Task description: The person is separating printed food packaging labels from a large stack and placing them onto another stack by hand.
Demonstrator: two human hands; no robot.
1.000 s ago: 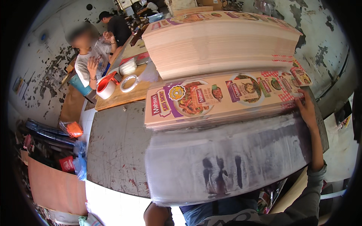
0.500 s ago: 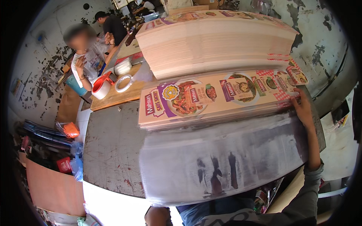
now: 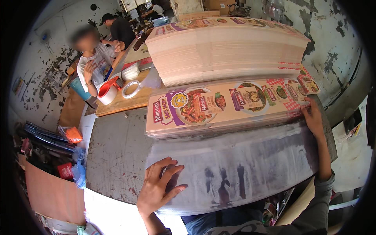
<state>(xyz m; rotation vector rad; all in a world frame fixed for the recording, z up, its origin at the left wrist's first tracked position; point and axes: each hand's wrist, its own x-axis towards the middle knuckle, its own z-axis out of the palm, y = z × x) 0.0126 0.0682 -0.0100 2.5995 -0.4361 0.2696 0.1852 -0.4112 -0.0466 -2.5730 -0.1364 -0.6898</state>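
A grey, smudged sheet is lying flat across the lower middle of the frame, its near edge overhanging the table. Above it, a low stack of printed food-package sheets is lying flat, running from centre left to upper right.

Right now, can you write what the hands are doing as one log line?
left hand: flat on blurred sheet | right hand: at low printed stack's right end | tall stack: behind

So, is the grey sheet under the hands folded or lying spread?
Spread: the grey sheet lies flat, left hand pressing it.
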